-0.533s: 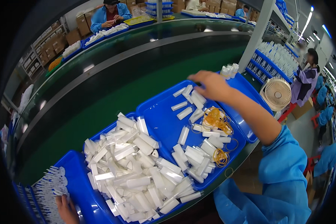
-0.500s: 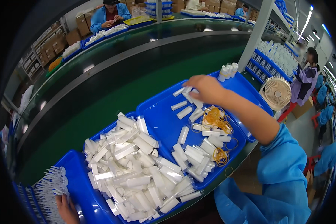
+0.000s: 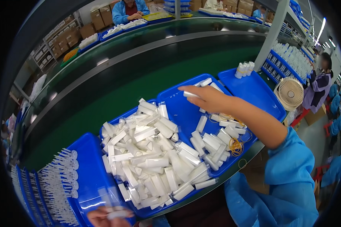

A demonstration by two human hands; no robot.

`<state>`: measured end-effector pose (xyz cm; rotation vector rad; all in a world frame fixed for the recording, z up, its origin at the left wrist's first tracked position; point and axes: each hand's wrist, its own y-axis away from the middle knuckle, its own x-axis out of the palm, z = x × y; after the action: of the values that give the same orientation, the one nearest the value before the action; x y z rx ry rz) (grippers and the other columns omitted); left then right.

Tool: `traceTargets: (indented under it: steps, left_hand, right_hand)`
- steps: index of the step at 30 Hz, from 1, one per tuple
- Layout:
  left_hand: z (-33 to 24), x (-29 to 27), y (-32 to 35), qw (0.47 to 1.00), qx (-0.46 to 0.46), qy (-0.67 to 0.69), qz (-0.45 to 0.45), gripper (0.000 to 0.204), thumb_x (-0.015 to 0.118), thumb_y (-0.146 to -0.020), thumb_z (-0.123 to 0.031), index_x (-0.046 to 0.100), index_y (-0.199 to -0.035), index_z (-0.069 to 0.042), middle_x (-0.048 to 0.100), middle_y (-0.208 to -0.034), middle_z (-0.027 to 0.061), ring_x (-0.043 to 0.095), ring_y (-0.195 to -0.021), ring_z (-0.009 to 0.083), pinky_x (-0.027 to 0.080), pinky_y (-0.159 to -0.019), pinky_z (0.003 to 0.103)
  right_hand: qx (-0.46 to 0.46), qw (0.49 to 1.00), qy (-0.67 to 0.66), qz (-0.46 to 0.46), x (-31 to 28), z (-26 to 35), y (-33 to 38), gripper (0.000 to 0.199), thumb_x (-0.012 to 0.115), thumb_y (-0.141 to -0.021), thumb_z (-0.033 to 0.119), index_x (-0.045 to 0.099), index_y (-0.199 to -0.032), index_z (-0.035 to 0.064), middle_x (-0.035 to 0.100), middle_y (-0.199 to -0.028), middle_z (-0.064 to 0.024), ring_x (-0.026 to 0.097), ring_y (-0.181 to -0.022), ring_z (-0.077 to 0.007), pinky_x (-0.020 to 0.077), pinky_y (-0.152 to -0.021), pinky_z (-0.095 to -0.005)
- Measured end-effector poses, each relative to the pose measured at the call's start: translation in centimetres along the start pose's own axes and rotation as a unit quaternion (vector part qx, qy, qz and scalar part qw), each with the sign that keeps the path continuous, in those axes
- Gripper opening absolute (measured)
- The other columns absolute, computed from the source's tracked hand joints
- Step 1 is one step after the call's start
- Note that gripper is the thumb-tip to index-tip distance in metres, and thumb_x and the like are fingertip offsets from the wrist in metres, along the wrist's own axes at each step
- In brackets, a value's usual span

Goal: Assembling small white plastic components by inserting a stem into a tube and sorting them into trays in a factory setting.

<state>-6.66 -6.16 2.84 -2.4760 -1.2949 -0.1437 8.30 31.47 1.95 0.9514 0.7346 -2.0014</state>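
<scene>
White plastic tube (image 3: pixel 190 94), small and slim, pinched between fingers (image 3: pixel 195 90) of right hand (image 3: pixel 210 99) above blue tray (image 3: pixel 180 109). Heaped white tubes (image 3: pixel 147 151) below, yellow rubber bands (image 3: pixel 235 145) beside. Left hand (image 3: pixel 106 217), blurred at lower edge, fingers closed on clear sleeve (image 3: pixel 110 200).

Long green conveyor belt (image 3: pixel 113 94) running past the bench, empty-looking blue tray (image 3: pixel 254 92) off to the right with a little cluster of white tubes (image 3: pixel 244 69) standing at its far corner. Small white desk fan (image 3: pixel 290 92) just beside that tray. Rubber bands (image 3: pixel 235 145) piled near the bench edge. Cardboard boxes (image 3: pixel 64 36) stacked way back left. Person in a blue coat (image 3: pixel 129 9) working across the belt, another person (image 3: pixel 319 85) over by the blue shelving.
</scene>
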Motion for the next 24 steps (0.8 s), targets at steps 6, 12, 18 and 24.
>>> traceTargets:
  steps: [6, 12, 18, 24]
  left_hand:
    - [1.6, 5.4, 1.7, 0.954, -0.043, 0.019, 0.295, 0.020, 0.059, -0.075, 0.004, 0.051, -0.092, -0.003, 0.052, -0.090, 0.0115, 0.052, -0.078, 0.0185, 0.045, -0.069, 0.029]
    - [2.4, 7.5, 1.9, 0.942, -0.025, -0.007, 0.335, 0.007, 0.063, -0.077, -0.002, 0.061, -0.084, -0.001, 0.058, -0.089, 0.0133, 0.056, -0.081, 0.0229, 0.045, -0.070, 0.029]
    - [2.5, 8.4, 1.6, 0.931, -0.015, -0.039, 0.363, 0.007, 0.062, -0.077, 0.000, 0.062, -0.084, -0.001, 0.060, -0.089, 0.0133, 0.057, -0.082, 0.0238, 0.045, -0.072, 0.030]
    - [3.0, 8.6, 1.8, 0.933, -0.042, -0.012, 0.358, 0.009, 0.060, -0.078, 0.000, 0.062, -0.087, -0.001, 0.060, -0.089, 0.0135, 0.058, -0.082, 0.0237, 0.045, -0.072, 0.030]
  right_hand:
    - [-0.048, 0.995, -0.081, 0.016, 0.0, 8.1, 8.2, 0.021, 0.051, -0.088, 0.016, 0.060, -0.102, 0.0038, 0.061, -0.083, -0.0146, 0.060, -0.074, -0.0227, 0.0468, -0.069, -0.0294]
    - [0.145, 0.763, -0.630, 0.005, 2.4, 9.4, 12.2, 0.014, 0.060, -0.083, 0.007, 0.056, -0.095, 0.0015, 0.059, -0.087, -0.0043, 0.055, -0.076, -0.0075, 0.0431, -0.066, -0.0182]
    - [0.153, 0.640, -0.752, 0.022, 3.5, 8.6, 12.6, 0.024, 0.059, -0.085, 0.011, 0.048, -0.105, 0.0035, 0.055, -0.089, -0.0049, 0.048, -0.071, -0.0057, 0.0344, -0.054, -0.0180]
    - [0.118, 0.614, -0.777, 0.077, 3.3, 8.2, 12.7, 0.024, 0.058, -0.086, 0.014, 0.048, -0.106, 0.0054, 0.054, -0.089, -0.0042, 0.045, -0.069, -0.0055, 0.0299, -0.052, -0.0184]
